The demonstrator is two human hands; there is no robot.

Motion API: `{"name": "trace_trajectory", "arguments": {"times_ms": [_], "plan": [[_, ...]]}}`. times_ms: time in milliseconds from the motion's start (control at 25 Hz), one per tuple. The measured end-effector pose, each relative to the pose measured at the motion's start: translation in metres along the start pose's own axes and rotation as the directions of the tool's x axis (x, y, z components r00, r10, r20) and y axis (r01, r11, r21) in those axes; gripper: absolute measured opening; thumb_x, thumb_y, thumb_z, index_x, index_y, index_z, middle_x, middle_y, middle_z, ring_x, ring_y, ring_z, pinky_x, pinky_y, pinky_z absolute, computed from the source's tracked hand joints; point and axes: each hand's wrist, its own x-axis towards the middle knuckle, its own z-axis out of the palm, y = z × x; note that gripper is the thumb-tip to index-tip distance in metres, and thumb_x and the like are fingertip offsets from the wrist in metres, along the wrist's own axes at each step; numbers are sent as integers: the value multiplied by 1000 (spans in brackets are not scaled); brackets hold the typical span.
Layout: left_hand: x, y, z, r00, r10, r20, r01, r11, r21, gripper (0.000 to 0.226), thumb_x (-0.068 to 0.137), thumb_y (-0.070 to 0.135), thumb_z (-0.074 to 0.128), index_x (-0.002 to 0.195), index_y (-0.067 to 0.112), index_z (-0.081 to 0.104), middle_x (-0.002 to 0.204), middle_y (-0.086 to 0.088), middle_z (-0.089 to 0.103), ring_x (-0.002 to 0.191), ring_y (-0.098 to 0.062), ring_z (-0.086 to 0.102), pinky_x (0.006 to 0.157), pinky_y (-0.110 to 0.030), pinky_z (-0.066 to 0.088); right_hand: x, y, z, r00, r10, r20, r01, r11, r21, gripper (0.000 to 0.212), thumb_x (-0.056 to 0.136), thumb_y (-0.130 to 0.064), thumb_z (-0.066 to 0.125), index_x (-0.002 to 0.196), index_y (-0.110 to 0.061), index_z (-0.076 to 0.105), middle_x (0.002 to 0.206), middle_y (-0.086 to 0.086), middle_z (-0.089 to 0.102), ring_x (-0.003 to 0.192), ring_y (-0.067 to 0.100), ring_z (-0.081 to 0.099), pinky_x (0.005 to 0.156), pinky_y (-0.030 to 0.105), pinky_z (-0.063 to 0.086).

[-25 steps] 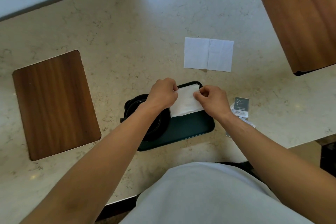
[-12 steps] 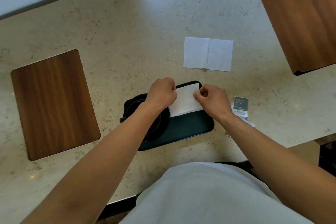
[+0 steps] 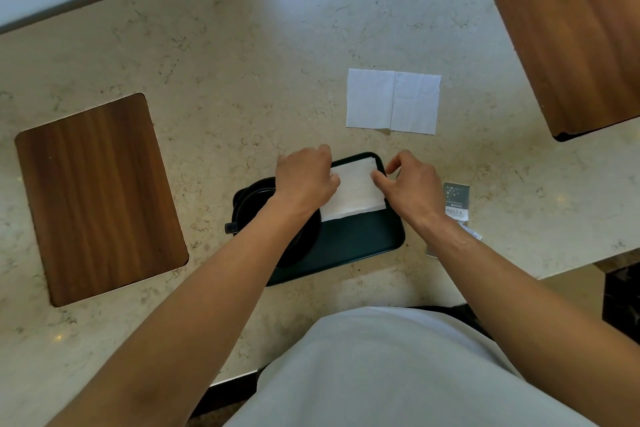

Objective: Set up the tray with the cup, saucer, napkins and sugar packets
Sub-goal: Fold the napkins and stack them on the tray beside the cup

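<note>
On the tray's [image 3: 363, 246] far right corner lies a folded white napkin [image 3: 353, 191], likely tucked there to leave room beside the dark cup and saucer [image 3: 256, 204]. Left hand [image 3: 304, 180] is curled, pressing its left edge; right hand [image 3: 412, 187] pinches its right edge, squaring it. A second napkin [image 3: 393, 100] waits flat beyond; sugar packets [image 3: 456, 201] lie just right of the tray.
</note>
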Motion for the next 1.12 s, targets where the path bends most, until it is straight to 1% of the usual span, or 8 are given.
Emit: {"name": "trace_trajectory", "arguments": {"times_ms": [80, 160, 240, 320, 440, 800, 960, 1120], "plan": [[-1, 0, 2, 999, -7, -54, 12, 996, 93, 30, 91, 39, 58, 103, 11, 58, 86, -3, 53, 78, -24, 52, 74, -38, 36, 2, 3, -1, 1000, 3, -1, -2, 1000, 8, 31, 89, -52, 67, 102, -24, 61, 87, -8, 60, 80, 17, 62, 65, 32, 50], [0, 0, 3, 997, -23, -74, 31, 993, 112, 39, 91, 42, 61, 114, 10, 57, 103, -8, 54, 91, -27, 53, 76, -37, 36, 2, 3, 1, 1000, -8, 16, 8, 1000, 2, 31, 89, -50, 69, 103, -24, 59, 89, -7, 60, 82, 17, 62, 66, 32, 49], [3, -1, 4, 999, -26, -47, 31, 994, 101, 48, 90, 40, 64, 124, 9, 52, 119, -13, 51, 104, -30, 51, 81, -38, 38, 4, 3, 2, 999, -12, 31, 12, 1000, -4, 32, 89, -48, 70, 105, -24, 56, 91, -7, 60, 84, 17, 61, 67, 32, 48], [5, -1, 5, 1000, -18, -7, 18, 995, 99, 53, 89, 37, 65, 130, 9, 49, 125, -15, 49, 111, -32, 49, 89, -42, 42, 6, 4, 4, 999, -11, 46, 11, 1000, -3, 32, 89, -47, 72, 105, -24, 55, 93, -6, 62, 85, 17, 62, 68, 32, 49], [6, -2, 7, 999, -18, 39, 14, 996, 93, 53, 90, 37, 65, 133, 10, 48, 128, -15, 50, 115, -33, 49, 96, -46, 42, 10, 5, 4, 998, -3, 55, 3, 1000, -2, 33, 89, -46, 72, 106, -23, 56, 94, -5, 63, 85, 17, 62, 68, 32, 48], [10, -2, 4, 998, -34, 59, 32, 999, 33, 51, 91, 36, 63, 133, 11, 49, 128, -13, 51, 116, -32, 50, 97, -46, 42, 17, 7, 0, 998, -7, 65, 5, 1000, 25, 33, 88, -49, 71, 106, -24, 58, 90, -5, 64, 82, 15, 62, 70, 34, 52], [19, -1, -1, 998, -23, 50, 27, 997, -75, 45, 93, 29, 57, 135, 12, 51, 130, -12, 53, 116, -31, 52, 96, -44, 42, 27, 5, -8, 999, 36, 12, -38, 992, 117, 30, 90, -55, 61, 99, -27, 59, 82, -15, 58, 75, 4, 58, 63, 27, 47], [43, 8, -9, 1000, 0, 1, 0, 964, -265, 40, 93, 15, 55, 133, 11, 59, 130, -11, 58, 119, -28, 55, 100, -40, 47, 51, 6, -19, 999, 40, -36, -33, 985, 169, 18, 93, -40, 62, 100, -23, 63, 81, -15, 59, 76, 4, 60, 62, 20, 43]]}}
